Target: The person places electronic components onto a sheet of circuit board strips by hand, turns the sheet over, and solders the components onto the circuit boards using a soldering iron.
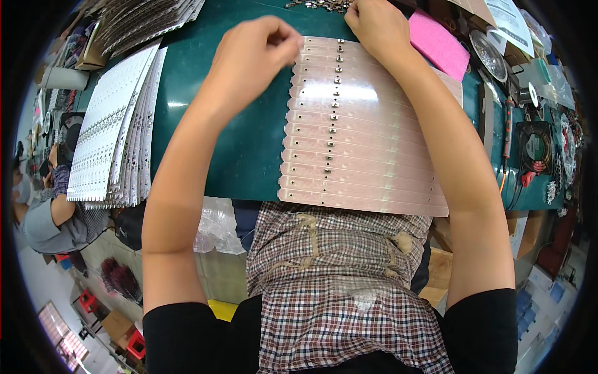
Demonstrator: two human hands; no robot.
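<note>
A pinkish panel of several parallel strips lies on the green table in front of me, its near edge at the table's edge. Small metal clips sit in a column across most strips; the nearest strips show only small dark holes. My left hand hovers at the panel's far left corner, fingers curled in a slightly blurred pinch. Whatever it may hold is hidden. Beyond the panel's far edge, my right hand is beside a pile of small metal parts. Its fingers are bent together, their tips mostly hidden.
A leaning stack of white strip panels stands at left, with another stack behind. At right are a pink foam block, a soldering iron, a solder spool and a small fan. Another person sits far left.
</note>
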